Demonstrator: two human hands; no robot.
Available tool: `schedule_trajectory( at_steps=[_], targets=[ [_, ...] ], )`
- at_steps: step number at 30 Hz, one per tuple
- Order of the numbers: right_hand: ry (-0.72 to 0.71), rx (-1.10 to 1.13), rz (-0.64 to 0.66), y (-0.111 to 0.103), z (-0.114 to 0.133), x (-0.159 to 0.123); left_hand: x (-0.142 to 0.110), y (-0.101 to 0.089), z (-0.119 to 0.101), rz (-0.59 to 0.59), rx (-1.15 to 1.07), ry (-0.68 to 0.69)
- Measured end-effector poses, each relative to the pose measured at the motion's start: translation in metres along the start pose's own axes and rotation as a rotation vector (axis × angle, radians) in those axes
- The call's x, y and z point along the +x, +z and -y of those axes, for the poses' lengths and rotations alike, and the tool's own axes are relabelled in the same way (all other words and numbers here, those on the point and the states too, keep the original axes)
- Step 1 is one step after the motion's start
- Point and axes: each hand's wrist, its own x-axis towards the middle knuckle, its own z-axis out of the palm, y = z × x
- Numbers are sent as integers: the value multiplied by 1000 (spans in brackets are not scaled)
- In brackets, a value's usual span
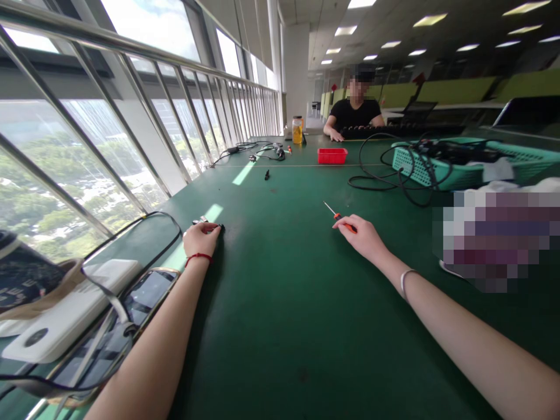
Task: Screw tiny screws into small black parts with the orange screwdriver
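Observation:
A screwdriver [349,226] with a red and black handle is gripped in my right hand [361,236], its thin metal shaft pointing away to the upper left above the table. My left hand [201,238], with a red cord at the wrist, rests near the table's left edge. Its fingers pinch a small black piece [221,227], too small to name. Just behind those fingers lies a small silvery item [200,220], partly hidden by the hand. Farther off on the green tabletop [271,280] lies another small black part [266,174].
Cables surround a white power strip [72,312] and phone [151,291] at left. Ahead are a red tray [332,156], a jar [297,130] and tangled cables [266,151]. A teal basket [464,175] stands right. Another person [356,111] sits at the far end. Railing [175,76] borders the left.

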Motion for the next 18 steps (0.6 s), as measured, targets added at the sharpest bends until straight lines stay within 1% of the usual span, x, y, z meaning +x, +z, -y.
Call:
schedule_trajectory(
  at_steps=[12,18],
  targets=[
    [4,-14,22,1,-4,1,-2,-1,-4,0,-13,-37],
    [20,-16,32,0,1,0,-3,-2,-6,2,12,-19]
  ],
)
